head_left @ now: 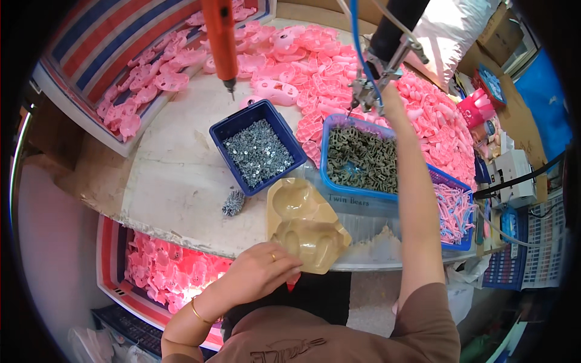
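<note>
My left hand (261,273), with a ring and a bracelet, bends its fingers at the near edge of a tan moulded fixture (301,209). A small red-pink bit (293,281) shows below its fingertips; whatever it holds is mostly covered. My right forearm stretches far forward over a blue basket of dark greenish metal pieces (358,158). At its end my right hand (392,103) lies by a hanging black and metal tool (372,78) with a blue hose; its fingers are hidden. Left of that stands a dark blue bin of small screws (256,152).
An orange screwdriver (219,42) hangs point down above the screw bin. Pink plastic shells (327,72) heap across the far table, with more in striped boxes (106,45) at left. A screw clump (233,203) lies nearby. Pink and blue strips fill a basket (454,212) at right.
</note>
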Tool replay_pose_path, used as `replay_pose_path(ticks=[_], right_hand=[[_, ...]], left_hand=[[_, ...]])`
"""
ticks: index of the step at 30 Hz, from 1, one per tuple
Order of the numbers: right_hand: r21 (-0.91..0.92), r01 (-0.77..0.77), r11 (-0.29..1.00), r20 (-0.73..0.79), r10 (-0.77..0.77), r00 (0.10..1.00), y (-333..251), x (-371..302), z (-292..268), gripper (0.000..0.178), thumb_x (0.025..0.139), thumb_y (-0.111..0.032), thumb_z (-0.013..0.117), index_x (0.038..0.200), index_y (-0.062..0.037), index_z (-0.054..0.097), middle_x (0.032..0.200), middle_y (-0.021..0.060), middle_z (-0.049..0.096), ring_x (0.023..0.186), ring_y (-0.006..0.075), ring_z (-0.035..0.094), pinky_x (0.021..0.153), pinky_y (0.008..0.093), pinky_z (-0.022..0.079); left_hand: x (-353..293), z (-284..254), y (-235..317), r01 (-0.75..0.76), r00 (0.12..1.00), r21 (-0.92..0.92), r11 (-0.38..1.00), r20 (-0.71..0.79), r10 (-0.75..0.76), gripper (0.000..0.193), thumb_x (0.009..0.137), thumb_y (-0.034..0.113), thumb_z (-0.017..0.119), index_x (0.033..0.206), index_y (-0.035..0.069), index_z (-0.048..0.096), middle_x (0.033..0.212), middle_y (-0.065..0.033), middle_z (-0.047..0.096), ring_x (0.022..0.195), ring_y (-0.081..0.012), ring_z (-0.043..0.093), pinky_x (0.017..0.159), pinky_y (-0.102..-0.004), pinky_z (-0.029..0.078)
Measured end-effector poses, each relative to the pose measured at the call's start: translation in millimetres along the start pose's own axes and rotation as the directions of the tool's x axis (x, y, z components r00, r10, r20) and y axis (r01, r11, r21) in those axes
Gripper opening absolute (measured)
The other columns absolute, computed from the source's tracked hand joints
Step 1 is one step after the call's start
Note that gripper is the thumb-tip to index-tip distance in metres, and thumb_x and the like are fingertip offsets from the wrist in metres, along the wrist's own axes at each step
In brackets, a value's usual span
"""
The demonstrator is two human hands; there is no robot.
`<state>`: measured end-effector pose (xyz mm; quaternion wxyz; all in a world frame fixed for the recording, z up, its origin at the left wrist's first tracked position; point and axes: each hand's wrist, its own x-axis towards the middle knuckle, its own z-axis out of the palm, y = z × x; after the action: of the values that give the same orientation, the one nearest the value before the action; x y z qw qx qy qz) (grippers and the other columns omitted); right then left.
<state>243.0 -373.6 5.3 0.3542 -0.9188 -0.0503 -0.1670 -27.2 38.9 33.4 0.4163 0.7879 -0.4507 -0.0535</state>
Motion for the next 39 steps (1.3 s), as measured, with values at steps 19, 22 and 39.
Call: replay_pose_path(ticks=[19, 22, 39], right_hand=[[0.025, -0.169, 0.985, 0.539, 0.129, 0.832, -222, -236, 22, 0.030, 0.090, -0.027, 0.068, 0.109, -0.0040, 0.062, 0.098, 0.0156, 0.068, 0.077, 0.0281, 0.069, 0.071, 0.0367, 0.053], [0.091, -0.124, 0.988, 0.574, 0.050, 0.817, -216, -252, 17, 0.027, 0.091, -0.018, 0.066, 0.113, -0.0042, 0.060, 0.110, 0.0145, 0.065, 0.087, 0.0318, 0.067, 0.077, 0.0379, 0.053], [-0.008, 0.239, 0.971, 0.561, -0.194, 0.805, -225, -258, 9, 0.034, 0.088, -0.015, 0.063, 0.122, -0.0141, 0.059, 0.115, 0.0106, 0.064, 0.089, 0.0353, 0.066, 0.074, 0.0426, 0.054]], left_hand=[[-20, 8, -4, 0.135, 0.952, 0.222, 0.966, -0.299, -0.064, 0.025, 0.077, -0.001, 0.073, 0.100, 0.004, 0.069, 0.107, -0.0103, 0.069, 0.104, -0.0315, 0.063, 0.087, -0.0405, 0.053], [-16, 17, -4, 0.062, 0.974, 0.240, 0.969, -0.228, -0.006, 0.024, 0.080, 0.006, 0.071, 0.104, 0.005, 0.067, 0.114, -0.0090, 0.065, 0.109, -0.0300, 0.060, 0.093, -0.0423, 0.050], [-19, 31, -20, -0.014, 0.998, 0.413, 0.911, -0.044, 0.035, 0.024, 0.086, 0.019, 0.068, 0.108, 0.010, 0.066, 0.114, -0.0047, 0.063, 0.115, -0.0240, 0.057, 0.108, -0.0475, 0.038]])
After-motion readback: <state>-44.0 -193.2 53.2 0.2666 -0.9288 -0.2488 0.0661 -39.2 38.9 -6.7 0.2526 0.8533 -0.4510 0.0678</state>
